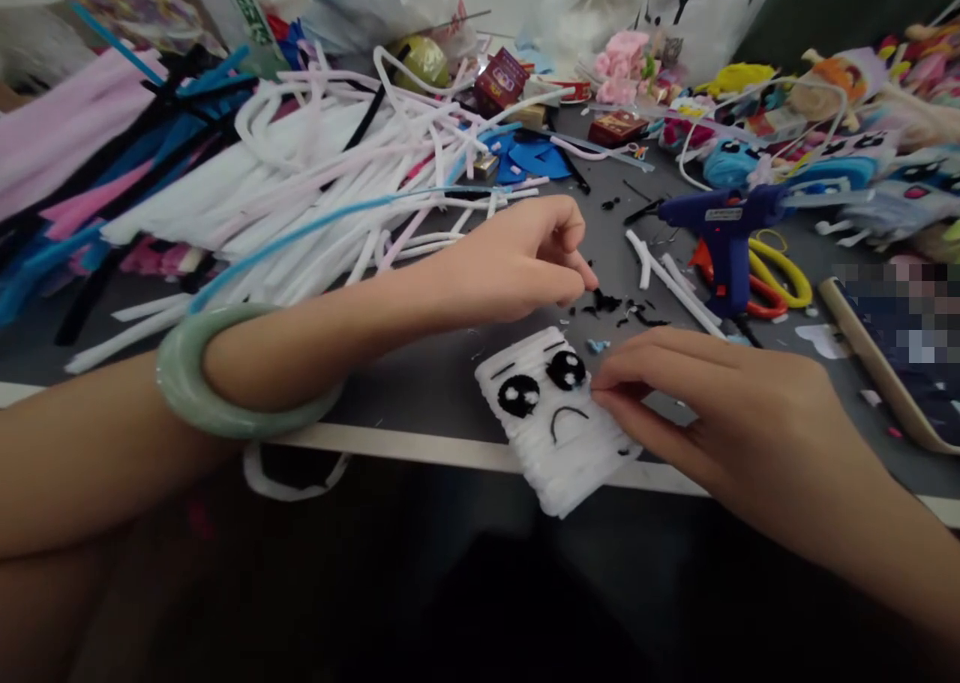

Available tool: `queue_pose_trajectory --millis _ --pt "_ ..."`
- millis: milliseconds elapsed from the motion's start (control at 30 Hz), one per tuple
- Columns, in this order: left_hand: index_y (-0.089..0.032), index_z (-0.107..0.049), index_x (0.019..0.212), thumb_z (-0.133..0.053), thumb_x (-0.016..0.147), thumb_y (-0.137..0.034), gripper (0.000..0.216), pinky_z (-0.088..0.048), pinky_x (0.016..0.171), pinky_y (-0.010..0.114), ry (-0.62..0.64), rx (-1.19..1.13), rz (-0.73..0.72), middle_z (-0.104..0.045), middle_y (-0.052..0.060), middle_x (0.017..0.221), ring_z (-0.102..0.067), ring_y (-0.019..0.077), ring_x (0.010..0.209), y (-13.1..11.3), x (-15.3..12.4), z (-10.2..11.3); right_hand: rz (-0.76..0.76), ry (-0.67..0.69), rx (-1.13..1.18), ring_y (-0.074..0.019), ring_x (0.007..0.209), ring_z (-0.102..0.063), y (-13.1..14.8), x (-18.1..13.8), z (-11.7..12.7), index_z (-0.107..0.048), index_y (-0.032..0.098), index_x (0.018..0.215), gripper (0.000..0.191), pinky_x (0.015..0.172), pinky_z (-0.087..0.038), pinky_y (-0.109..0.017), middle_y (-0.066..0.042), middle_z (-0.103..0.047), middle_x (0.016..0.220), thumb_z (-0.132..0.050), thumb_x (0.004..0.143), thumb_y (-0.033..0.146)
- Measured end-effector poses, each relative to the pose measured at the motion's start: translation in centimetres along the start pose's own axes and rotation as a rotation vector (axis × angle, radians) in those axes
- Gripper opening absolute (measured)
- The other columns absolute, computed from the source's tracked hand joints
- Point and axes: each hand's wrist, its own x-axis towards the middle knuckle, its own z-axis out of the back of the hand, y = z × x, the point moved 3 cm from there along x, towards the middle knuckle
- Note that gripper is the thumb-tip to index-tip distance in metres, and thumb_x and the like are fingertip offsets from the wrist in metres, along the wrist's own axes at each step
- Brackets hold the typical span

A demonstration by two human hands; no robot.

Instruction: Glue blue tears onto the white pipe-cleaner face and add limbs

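A white square made of pipe cleaners (551, 473), with two big black eyes, short brows and a downturned mouth, lies tilted across the table's front edge. At its right side, beside the right eye, my right hand (720, 403) has thumb and forefinger pinched together; whatever is between the tips is too small to make out. Beyond the face, my left hand (517, 258) reaches over the table with its fingers curled. Its fingertips are down at some black fuzzy scraps (611, 303), and what they pinch, if anything, is hidden. A green bangle (184, 388) circles the left wrist.
A heap of white pipe cleaners (300, 163) spreads over the left and back. A blue glue gun (724, 233) stands at the right by scissors with orange handles (769, 298). A phone (892, 363) lies at the far right. Finished dolls (832, 163) crowd the back right.
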Motion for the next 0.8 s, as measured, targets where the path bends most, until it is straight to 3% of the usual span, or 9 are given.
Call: queue_pose_trajectory --millis 200,400,800 --pt "-0.021 -0.043 0.075 -0.059 0.078 -0.021 0.017 -0.047 0.073 0.033 -0.052 0.034 -0.028 -0.068 0.002 0.083 -0.067 0.0205 0.09 0.1 -0.6 -1.0 0.026 -0.011 -0.077 -0.0126 0.073 -0.067 0.2 0.0 -0.2 -0.067 0.017 0.086 0.019 0.064 -0.046 -0.024 -0.003 -0.072 0.085 -0.054 0.099 0.017" --pt "-0.022 -0.048 0.08 -0.049 0.095 -0.035 0.02 -0.047 0.081 0.037 -0.051 0.1 -0.03 -0.071 0.001 0.088 -0.065 0.0194 0.091 0.7 -1.4 -2.1 0.055 -0.07 -0.183 -0.0097 0.066 -0.063 0.6 -0.2 0.0 -0.067 0.018 0.084 0.02 0.062 -0.044 -0.021 0.0 -0.072 0.083 -0.054 0.1 0.017" --pt "-0.021 -0.05 0.081 -0.046 0.098 -0.039 0.025 -0.044 0.082 0.036 -0.134 0.071 -0.018 -0.072 0.002 0.087 -0.063 0.0176 0.089 1.1 -1.5 -2.5 0.071 -0.084 -0.285 -0.0096 0.06 -0.056 0.8 -0.2 -0.4 -0.068 0.016 0.083 0.024 0.057 -0.039 -0.024 0.0 -0.069 0.078 -0.053 0.101 0.017"
